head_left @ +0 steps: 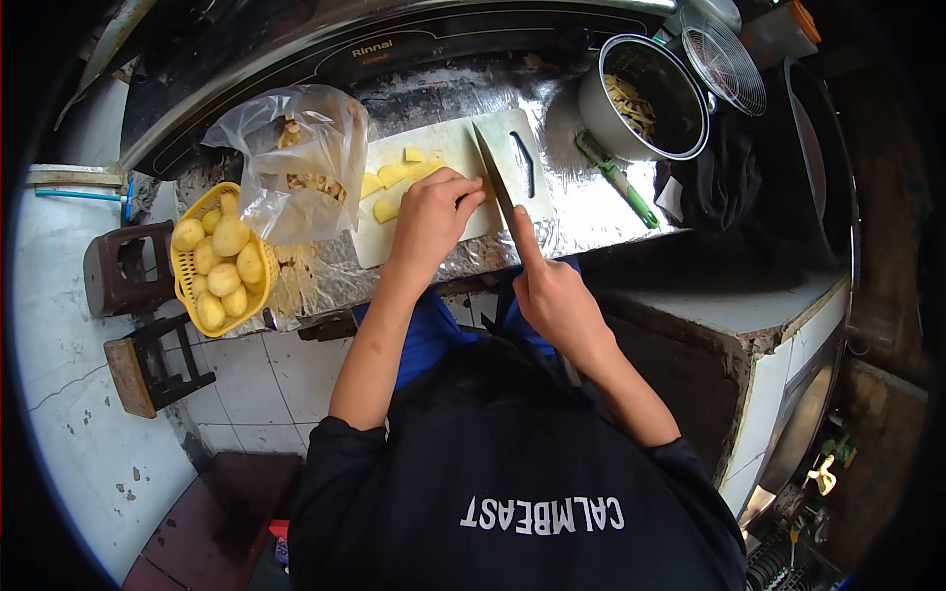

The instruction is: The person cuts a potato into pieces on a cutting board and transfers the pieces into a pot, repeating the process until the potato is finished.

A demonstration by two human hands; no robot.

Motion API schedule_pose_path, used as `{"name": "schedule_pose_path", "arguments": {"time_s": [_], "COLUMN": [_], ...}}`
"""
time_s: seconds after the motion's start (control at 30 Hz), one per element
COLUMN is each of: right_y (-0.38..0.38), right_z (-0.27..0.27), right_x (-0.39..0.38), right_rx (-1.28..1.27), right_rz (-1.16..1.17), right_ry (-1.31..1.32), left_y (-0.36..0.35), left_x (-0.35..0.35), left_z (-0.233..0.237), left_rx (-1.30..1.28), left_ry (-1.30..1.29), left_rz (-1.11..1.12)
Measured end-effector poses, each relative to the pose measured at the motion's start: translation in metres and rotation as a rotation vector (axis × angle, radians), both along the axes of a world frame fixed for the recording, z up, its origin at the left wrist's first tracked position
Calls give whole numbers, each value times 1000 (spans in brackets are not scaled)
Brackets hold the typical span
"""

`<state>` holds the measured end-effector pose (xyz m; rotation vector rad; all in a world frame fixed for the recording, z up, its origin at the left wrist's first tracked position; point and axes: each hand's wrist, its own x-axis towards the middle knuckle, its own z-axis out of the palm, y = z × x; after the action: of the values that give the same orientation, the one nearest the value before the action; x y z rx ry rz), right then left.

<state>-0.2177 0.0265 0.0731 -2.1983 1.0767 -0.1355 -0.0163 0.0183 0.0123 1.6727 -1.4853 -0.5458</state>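
potato pieces (392, 177), pale yellow and cut into chunks, lie on a white cutting board (443, 138) that sits on the foil-covered desk (591, 212), near its front edge. the left hand (429, 219) rests on the board just right of those chunks, its fingers (463, 192) curled down with the tips pressed at the blade's side; a little yellow shows under them, but i cannot tell whether they clasp a piece or only pin it. the knife (493, 167) stands with its blade slanting up and to the left across the board, touching the left fingertips. the right hand (557, 295) is closed around the knife's handle at the desk's front edge, with the forefinger laid straight along the back of the blade. left of the board, touching it, a clear plastic bag (296, 163) slumps open with potato scraps inside. further left a yellow basket (182, 281) sits at the desk's corner, filled with whole peeled potatoes (229, 236). right of the board a green-handled peeler (621, 182) lies on the foil, and behind it stands a metal pot (601, 108) holding potato sticks (631, 103). a wire strainer (727, 59) leans at the pot's far rim, and a dark cloth (724, 182) lies heaped just right of the pot. behind the board runs a black stove (374, 49). down on the tiled floor at the left stand a brown stool (123, 271) and a wooden stool (148, 364).
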Motion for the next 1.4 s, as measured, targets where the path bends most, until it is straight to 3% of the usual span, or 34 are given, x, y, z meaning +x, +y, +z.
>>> {"name": "schedule_pose_path", "arguments": {"time_s": [0.2, 0.87, 0.93, 1.4], "right_y": [-25, -1, 8, -4], "right_z": [-11, -15, -6, -10], "right_x": [19, 10, 2, 3], "right_rx": [-76, -134, -67, -66], "right_rz": [-75, -16, -44, -7], "right_ry": [-135, -69, 27, -89], "left_y": [-1, 2, 5, 3], "left_x": [0, 1, 1, 4], "left_z": [-1, -11, -7, -9], "left_rx": [-21, -101, -76, -50], "left_ry": [37, -26, -16, 33], "left_rz": [15, 9, 6, 9]}}
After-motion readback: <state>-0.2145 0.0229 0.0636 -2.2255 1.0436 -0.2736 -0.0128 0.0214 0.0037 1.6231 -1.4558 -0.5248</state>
